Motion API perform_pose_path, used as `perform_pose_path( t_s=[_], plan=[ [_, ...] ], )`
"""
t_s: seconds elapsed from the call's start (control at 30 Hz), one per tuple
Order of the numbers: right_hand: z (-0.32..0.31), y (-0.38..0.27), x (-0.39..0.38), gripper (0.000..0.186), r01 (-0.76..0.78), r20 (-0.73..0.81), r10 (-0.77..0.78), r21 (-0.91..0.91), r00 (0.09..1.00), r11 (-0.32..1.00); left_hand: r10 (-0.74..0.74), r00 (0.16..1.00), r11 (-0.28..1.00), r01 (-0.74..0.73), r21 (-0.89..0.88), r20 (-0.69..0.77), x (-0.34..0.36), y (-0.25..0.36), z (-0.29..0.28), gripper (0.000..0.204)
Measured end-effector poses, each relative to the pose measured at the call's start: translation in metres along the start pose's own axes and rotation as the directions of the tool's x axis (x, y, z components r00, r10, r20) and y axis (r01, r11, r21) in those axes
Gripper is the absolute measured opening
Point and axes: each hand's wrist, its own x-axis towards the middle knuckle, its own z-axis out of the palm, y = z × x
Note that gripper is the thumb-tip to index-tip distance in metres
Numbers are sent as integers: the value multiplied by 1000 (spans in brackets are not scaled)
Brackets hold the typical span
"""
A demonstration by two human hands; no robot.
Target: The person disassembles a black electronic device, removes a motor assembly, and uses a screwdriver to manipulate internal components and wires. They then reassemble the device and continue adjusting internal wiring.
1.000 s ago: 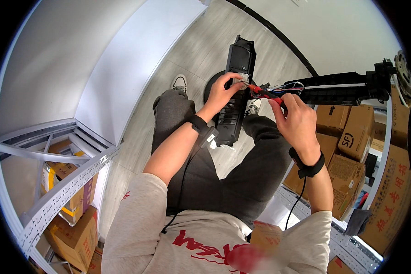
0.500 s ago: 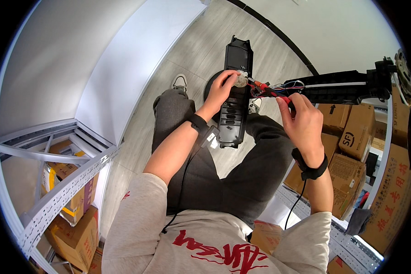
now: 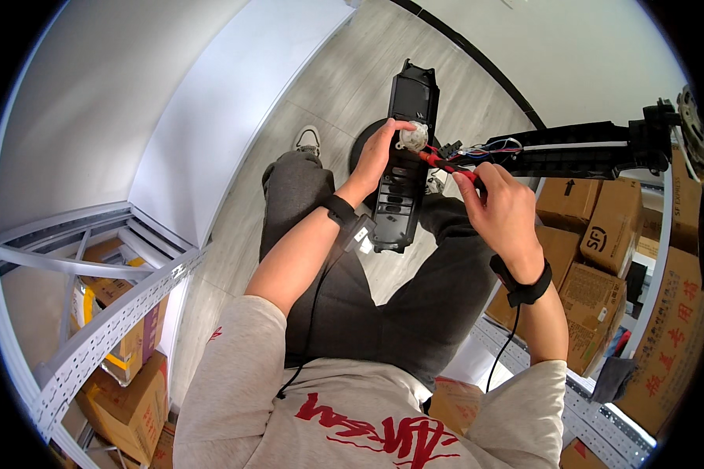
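A long black plastic housing stands lengthwise between my knees, over a dark round base. My left hand grips a small clear round part on the housing, index finger across its top. My right hand is closed on a red-and-black tool, apparently a screwdriver, its front end at the clear part. Coloured wires with a small dark connector run from there along a second long black piece reaching in from the right.
A metal shelf at left holds cardboard boxes; more boxes fill shelving at right. A white panel rises at upper left. A round metal part is at the far right. Pale floor lies beneath.
My left fingers have shifted around the clear part, exposing more of it. My right hand moved slightly right, then back left and down, with the red-and-black tool.
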Motion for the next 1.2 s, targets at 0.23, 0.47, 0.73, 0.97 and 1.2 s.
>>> perform_pose_path(
  t_s=[0.23,0.47,0.73,0.97,1.2],
  plan=[
    [3,0,2,32,13,7,-13,-2,1000,1000,21,1000,1000,-21,15,20,-2,1,2,50],
    [2,-2,8,35,64,7,-64,-62,998,996,42,998,997,-45,67,36,-3,1,2,44],
    [1,-5,17,47,58,16,-56,-132,998,990,139,988,953,-152,261,67,0,-4,0,40],
    [-1,-2,20,51,-94,65,107,-176,992,980,161,981,925,-187,331,104,-5,-1,4,27],
    [-3,7,20,34,-145,52,142,49,988,988,209,973,870,-232,435,100,-4,-2,2,24]
  ],
)
